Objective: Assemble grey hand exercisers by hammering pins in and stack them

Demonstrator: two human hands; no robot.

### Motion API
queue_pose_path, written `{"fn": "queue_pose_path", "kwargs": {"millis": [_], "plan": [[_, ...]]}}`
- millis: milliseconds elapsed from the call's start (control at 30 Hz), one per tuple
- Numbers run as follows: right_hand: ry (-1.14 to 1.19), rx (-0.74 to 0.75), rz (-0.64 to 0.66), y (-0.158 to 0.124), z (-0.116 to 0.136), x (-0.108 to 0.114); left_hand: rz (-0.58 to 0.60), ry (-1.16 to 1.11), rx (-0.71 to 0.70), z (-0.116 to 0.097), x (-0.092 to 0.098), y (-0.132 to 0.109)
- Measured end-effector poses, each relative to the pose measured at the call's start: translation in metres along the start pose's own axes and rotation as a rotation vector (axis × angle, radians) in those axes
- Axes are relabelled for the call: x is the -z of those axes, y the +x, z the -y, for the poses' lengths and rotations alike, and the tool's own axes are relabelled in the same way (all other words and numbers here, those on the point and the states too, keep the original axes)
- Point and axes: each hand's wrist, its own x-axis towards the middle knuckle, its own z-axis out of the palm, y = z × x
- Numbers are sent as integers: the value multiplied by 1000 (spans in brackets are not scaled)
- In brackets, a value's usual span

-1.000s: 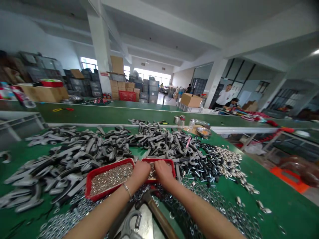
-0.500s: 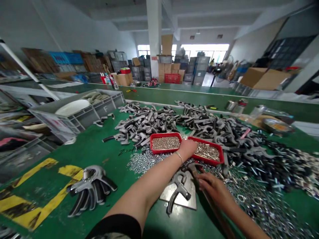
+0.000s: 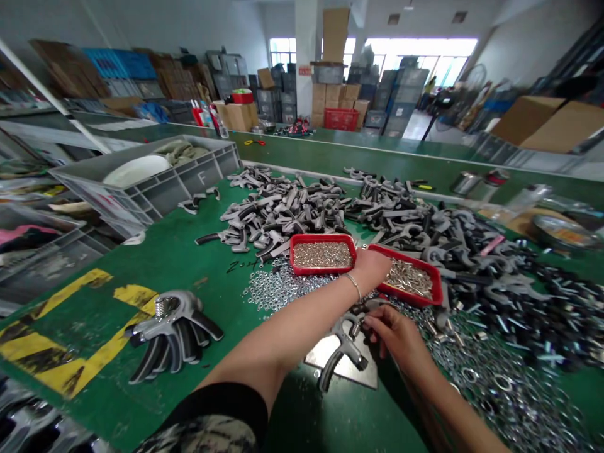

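Note:
My left hand [image 3: 372,267] reaches over the near left end of a red tray [image 3: 436,289] of small metal pins [image 3: 409,279]; its fingertips are hidden. In front of it my right hand [image 3: 394,330] is curled, thumb and forefinger together beside a grey-and-black hand-grip half [image 3: 344,346]. Whatever those fingertips may hold is too small to make out. The half lies on a metal plate [image 3: 370,376]. A hammer's head [image 3: 372,304] shows partly behind the right fingers, and its handle is mostly in shadow under the forearm.
Another red tray [image 3: 298,269] holds tiny metal pieces. Grip halves [image 3: 292,211] are heaped behind the trays. Nuts [image 3: 268,289] and washers [image 3: 500,384] lie loose on both sides. Stacked grips with a spring [image 3: 177,330] stand at left, near a grey crate [image 3: 189,182].
My right hand has moved off the hammer handle, and its fingertips have come in beside the grip half. The left hand stays at the pin tray. The view has tilted down.

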Motion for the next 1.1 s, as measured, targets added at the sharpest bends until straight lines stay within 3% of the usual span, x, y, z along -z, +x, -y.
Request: {"fn": "queue_pose_path", "kwargs": {"millis": [200,400,500,600,700,767,833,900,1033,1100], "plan": [[-340,53,15,0,7,0,-108,-59,51,13,6,-20],[-721,340,-5,-5,12,-7,-167,-193,43,17,5,-21],[-871,385,-5,-6,12,-10,-202,-300,36,20,8,-28],[-868,396,14,-11,11,0,-248,-417,11,23,13,-60],[-946,388,-147,-21,4,17,-244,-550,-15,24,11,-117],[-1022,266,-182,-27,-5,26,-213,-679,21,24,5,-156],[-994,116,-94,-29,-13,30,-203,-700,90,24,-5,-185],[-862,72,-52,-29,-16,31,-210,-662,161,24,-16,-200],[-515,139,-37,-43,-5,37,-237,-631,230,23,-30,-204],[-458,136,-3,-56,4,40,-249,-617,229,21,-31,-203]]}}
